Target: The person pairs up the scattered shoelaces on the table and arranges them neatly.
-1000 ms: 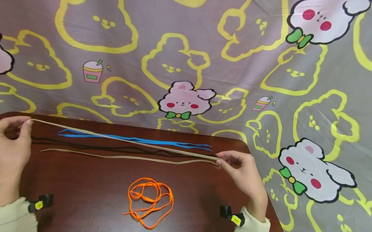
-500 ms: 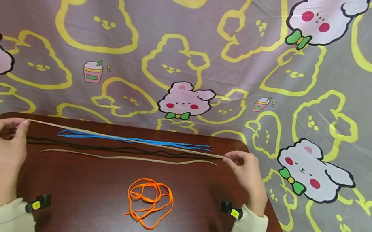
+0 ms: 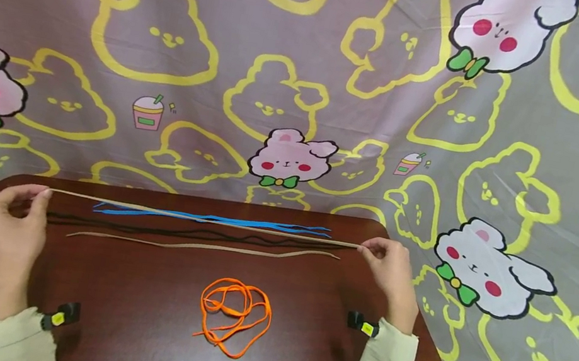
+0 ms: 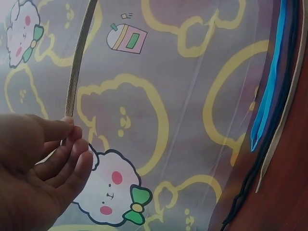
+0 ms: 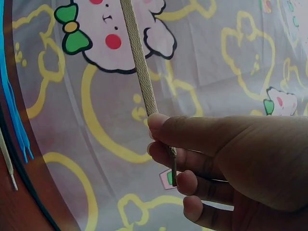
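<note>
A flat beige shoelace (image 3: 258, 229) is stretched straight between my two hands, held above the table. My left hand (image 3: 13, 227) pinches one end between thumb and forefinger. At the other end, my right hand (image 3: 388, 272) pinches it near its tip; the short tipped end (image 5: 174, 173) pokes out below the thumb in the right wrist view. Behind and below the held lace, blue shoelaces (image 3: 236, 221) lie lengthwise on the table. Black shoelaces (image 3: 143, 227) run along nearer to me, then a second beige shoelace (image 3: 220, 248) lies loosely straightened in front of them.
An orange shoelace (image 3: 267, 314) lies in a loose tangle mid-table. The dark brown table (image 3: 139, 321) ends at the back and right against a grey patterned cloth (image 3: 210, 103). Each wrist wears a small black camera (image 3: 62, 316).
My right hand has slid rightward along the beige shoelace to its end, so the lace is now taut across a longer span. My left hand has stayed nearly in place.
</note>
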Action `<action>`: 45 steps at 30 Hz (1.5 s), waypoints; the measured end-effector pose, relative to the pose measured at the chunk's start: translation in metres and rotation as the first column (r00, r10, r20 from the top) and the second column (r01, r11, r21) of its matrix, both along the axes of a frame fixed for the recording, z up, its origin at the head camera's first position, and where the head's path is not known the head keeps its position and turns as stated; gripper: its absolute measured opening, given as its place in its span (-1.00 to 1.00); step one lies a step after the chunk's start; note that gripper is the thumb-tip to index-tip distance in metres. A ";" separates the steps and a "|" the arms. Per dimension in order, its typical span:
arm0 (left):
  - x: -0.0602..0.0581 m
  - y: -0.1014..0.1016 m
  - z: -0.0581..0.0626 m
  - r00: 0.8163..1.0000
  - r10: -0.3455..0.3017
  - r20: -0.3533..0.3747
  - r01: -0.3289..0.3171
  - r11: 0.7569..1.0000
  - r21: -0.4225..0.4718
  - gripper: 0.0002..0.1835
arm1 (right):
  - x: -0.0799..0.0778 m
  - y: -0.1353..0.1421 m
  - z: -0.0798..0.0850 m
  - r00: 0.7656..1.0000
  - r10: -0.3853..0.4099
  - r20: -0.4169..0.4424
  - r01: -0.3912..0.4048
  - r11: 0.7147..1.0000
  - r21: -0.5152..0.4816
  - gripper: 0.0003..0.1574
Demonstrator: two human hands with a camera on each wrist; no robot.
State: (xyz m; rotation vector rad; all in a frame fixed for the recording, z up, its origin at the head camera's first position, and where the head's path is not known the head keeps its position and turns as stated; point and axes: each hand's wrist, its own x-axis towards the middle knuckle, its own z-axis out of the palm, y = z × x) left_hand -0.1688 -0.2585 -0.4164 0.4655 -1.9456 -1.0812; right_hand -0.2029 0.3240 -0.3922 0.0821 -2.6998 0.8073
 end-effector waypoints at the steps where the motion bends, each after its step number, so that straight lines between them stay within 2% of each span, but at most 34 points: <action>1: -0.001 0.000 0.000 1.000 -0.006 0.000 0.006 1.000 -0.010 -0.70 | -0.001 0.001 -0.001 1.000 -0.008 0.001 0.008 1.000 0.001 -0.90; 7: -0.006 -0.003 -0.002 0.998 -0.029 0.054 0.036 0.990 -0.138 -0.77 | -0.007 0.007 -0.006 1.000 0.008 0.018 -0.008 1.000 0.007 -0.91; 13: -0.011 -0.011 -0.005 0.993 -0.109 0.041 0.116 0.959 -0.260 -0.83 | -0.013 0.012 -0.011 0.999 0.024 0.041 -0.025 0.999 0.028 -0.89; 16: -0.013 -0.015 -0.007 0.987 -0.151 0.044 0.158 0.939 -0.306 -0.87 | -0.015 0.014 -0.013 0.998 0.002 0.061 -0.006 0.998 0.057 -0.89; 20: -0.013 -0.022 -0.009 0.975 -0.182 0.130 0.218 0.908 -0.357 -0.87 | -0.018 0.016 -0.017 0.995 -0.045 0.093 0.036 0.995 0.098 -0.84; 24: -0.012 -0.031 -0.013 0.955 -0.190 0.230 0.268 0.885 -0.380 -0.85 | -0.023 0.019 -0.024 0.990 -0.078 0.114 0.063 0.990 0.129 -0.75; 27: -0.014 -0.036 -0.018 0.941 -0.191 0.278 0.292 0.873 -0.390 -0.82 | -0.027 0.021 -0.030 0.988 -0.094 0.126 0.073 0.985 0.158 -0.70; 32: -0.019 -0.045 -0.032 0.912 -0.228 0.342 0.363 0.836 -0.412 -0.85 | -0.034 0.022 -0.037 0.984 -0.073 0.161 0.043 0.982 0.184 -0.68; 37: -0.025 -0.052 -0.046 0.880 -0.282 0.383 0.440 0.787 -0.432 -0.97 | -0.042 0.021 -0.045 0.977 -0.024 0.212 -0.021 0.978 0.209 -0.78; 45: -0.032 -0.056 -0.056 0.839 -0.288 0.462 0.488 0.774 -0.404 -0.97 | -0.049 0.017 -0.062 0.964 -0.010 0.266 -0.052 0.974 0.223 -0.87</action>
